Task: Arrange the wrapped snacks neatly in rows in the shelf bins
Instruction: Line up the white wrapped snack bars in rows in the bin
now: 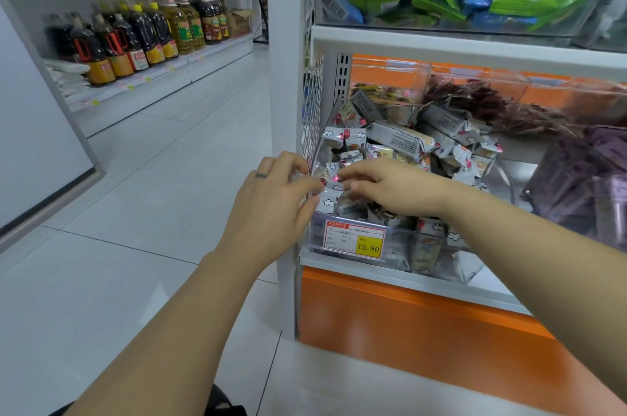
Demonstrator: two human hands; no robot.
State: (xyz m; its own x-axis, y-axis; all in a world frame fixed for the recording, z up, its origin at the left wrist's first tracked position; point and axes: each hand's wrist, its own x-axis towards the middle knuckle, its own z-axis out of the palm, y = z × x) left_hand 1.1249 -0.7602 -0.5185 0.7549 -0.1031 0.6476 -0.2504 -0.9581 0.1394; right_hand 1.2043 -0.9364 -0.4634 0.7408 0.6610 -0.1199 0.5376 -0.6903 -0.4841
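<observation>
Where crinkled foil snacks (400,137) fill a clear bin (424,239), left hand (271,201), right hand (393,188), both grips pinching one packet (329,195)

both bare forearms point toward the middle of the frame. the left arm rises from the lower left edge with a straight wrist. the left hand (271,198) shows its back to the camera, fingers curled at the top and thumb stretched toward the right. a dark band (260,175) sits on one finger. the right arm comes in from the right edge, slanting up and leftward. the right hand (390,189) lies palm down, fingers bent, index finger pointing left. the tips of the two hands nearly meet; whether either grips anything cannot be told.
</observation>
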